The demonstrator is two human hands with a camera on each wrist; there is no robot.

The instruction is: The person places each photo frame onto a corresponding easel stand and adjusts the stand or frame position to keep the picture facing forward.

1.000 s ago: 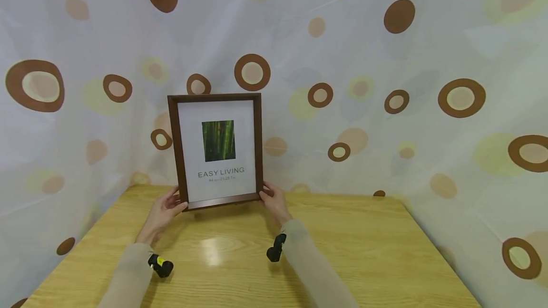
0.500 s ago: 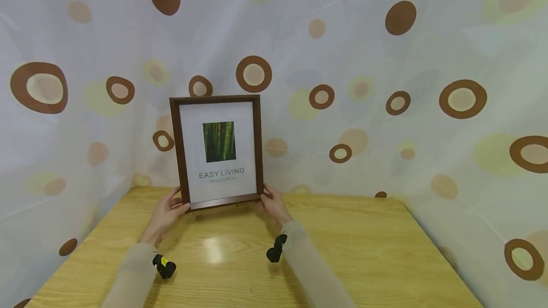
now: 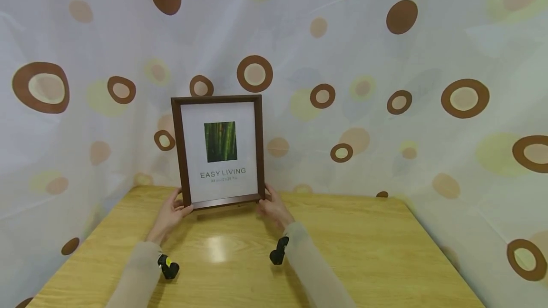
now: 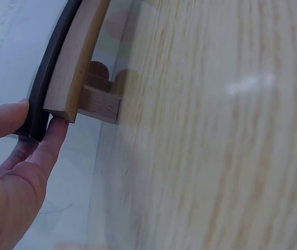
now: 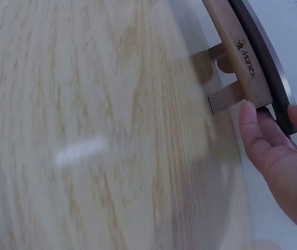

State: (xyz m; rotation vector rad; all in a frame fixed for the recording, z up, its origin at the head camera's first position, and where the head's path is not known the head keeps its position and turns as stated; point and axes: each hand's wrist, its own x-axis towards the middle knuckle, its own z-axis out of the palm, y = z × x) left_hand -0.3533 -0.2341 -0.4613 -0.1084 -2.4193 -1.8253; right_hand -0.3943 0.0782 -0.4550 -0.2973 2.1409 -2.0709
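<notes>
A brown picture frame (image 3: 177,151) with a white "EASY LIVING" insert and a small bamboo picture stands nearly upright at the far left of the table. My left hand (image 3: 168,216) holds its lower left corner, thumb on the front and fingers behind. At the lower right corner my right hand (image 3: 274,207) grips it likewise. Under the frame's bottom edge runs a light wooden ledge (image 4: 65,73) on a small wooden stand. The ledge (image 5: 242,47) carries the word "Maries" in the right wrist view. Fingertips of both hands touch the ledge's ends. The stand's back is hidden.
The wooden table (image 3: 364,246) reaches toward me and to the right, with a glossy light reflection. Behind it and along both sides hangs a white curtain (image 3: 291,37) patterned with brown and pale circles, close to the frame's back.
The head view has shifted slightly. Both hands keep their hold on the picture frame's lower corners, and the frame has barely moved against the curtain.
</notes>
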